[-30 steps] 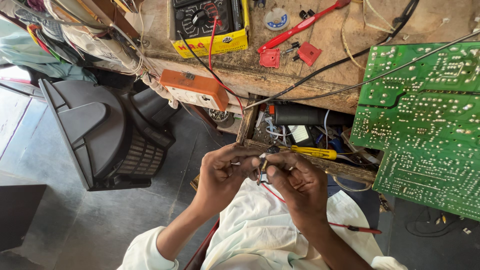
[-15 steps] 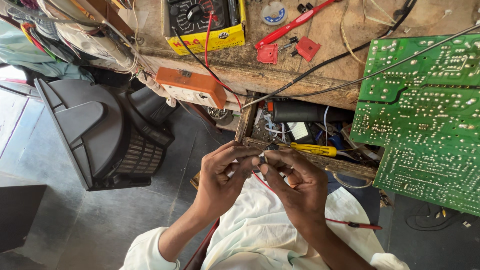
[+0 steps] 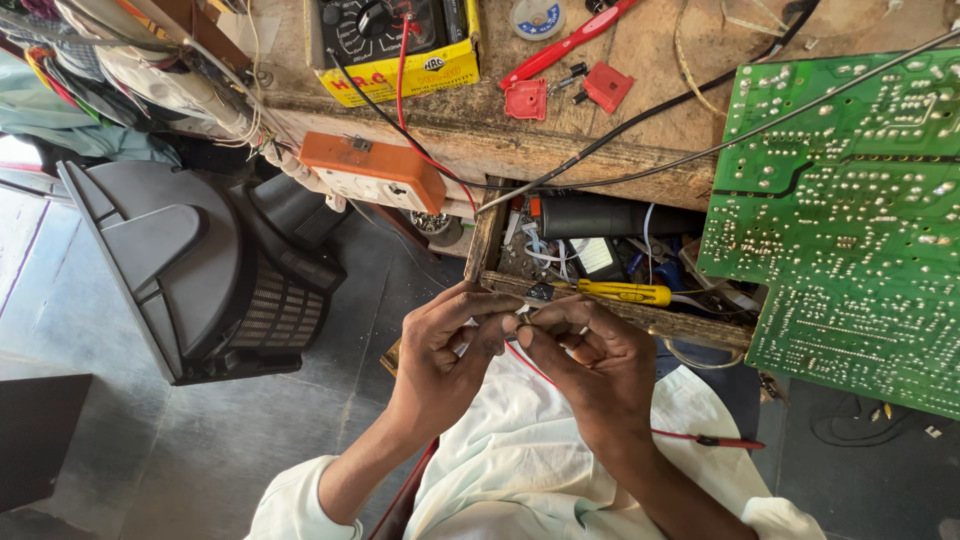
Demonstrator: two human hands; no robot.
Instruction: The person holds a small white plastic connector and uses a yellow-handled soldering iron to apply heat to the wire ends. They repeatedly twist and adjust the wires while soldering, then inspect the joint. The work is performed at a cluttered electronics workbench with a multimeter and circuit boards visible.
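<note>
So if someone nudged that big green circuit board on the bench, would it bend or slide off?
The green circuit board looks flat and rigid, so it probably wouldn't bend. Part of it overhangs the wooden bench edge, so a push might tip it. Its solder points look delicate.

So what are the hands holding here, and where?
Both hands, left hand and right hand, pinch a thin red wire by its end; what's at that fingertip grip can't be told.
</note>
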